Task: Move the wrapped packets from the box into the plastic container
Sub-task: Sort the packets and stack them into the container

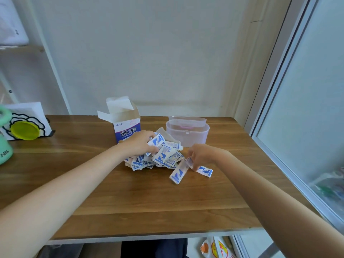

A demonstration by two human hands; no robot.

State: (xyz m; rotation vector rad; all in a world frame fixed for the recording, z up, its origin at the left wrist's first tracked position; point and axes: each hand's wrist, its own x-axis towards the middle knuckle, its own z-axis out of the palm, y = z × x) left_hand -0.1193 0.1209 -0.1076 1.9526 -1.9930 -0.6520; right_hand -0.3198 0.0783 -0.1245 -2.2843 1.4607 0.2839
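Head view. A heap of packets [160, 155] lies on the table [130, 198], between the two hands. Left hand [138, 144] rests curled on the heap's left side, fingers closed over several packets. Right hand [202, 155] pinches one packet [204, 171] at the heap's right edge; another loose packet [178, 173] lies just beside it. The box [124, 121], flaps open, stands just beyond the left hand. The container [188, 133], lid off, stands just beyond the right hand.

A wooden table [130, 202] carries an open box [126, 127], heaped packets [163, 155], and a plastic container [188, 135].
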